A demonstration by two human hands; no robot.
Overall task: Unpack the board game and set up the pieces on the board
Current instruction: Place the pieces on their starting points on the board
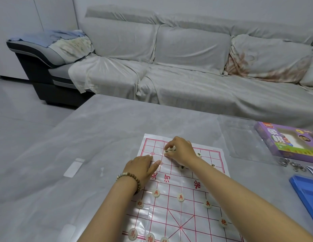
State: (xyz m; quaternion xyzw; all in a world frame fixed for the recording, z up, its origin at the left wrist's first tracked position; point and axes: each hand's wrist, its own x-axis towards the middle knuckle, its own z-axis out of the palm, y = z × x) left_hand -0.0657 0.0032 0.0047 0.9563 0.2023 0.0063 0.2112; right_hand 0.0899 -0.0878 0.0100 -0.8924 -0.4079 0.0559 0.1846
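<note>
Purple box is sitting on tabletop, contents hidden. Right grip is pinching a piece; left grip, fingers straight, is pressing the board.

You face grey table. Cloth-draped grey sofa at 12 o'clock, its dark armrest toward 10. White wall behind. Pale floor at 9. Soft even light.

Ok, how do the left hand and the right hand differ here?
The left hand lies flat, fingers straight, on the board; the right hand curls its fingers and pinches a pale piece. The left hand is by the board's left edge; the right hand reaches further, toward the far rows. The left wrist wears a bead bracelet; the right wrist is bare. Both are over the board's far half.
</note>
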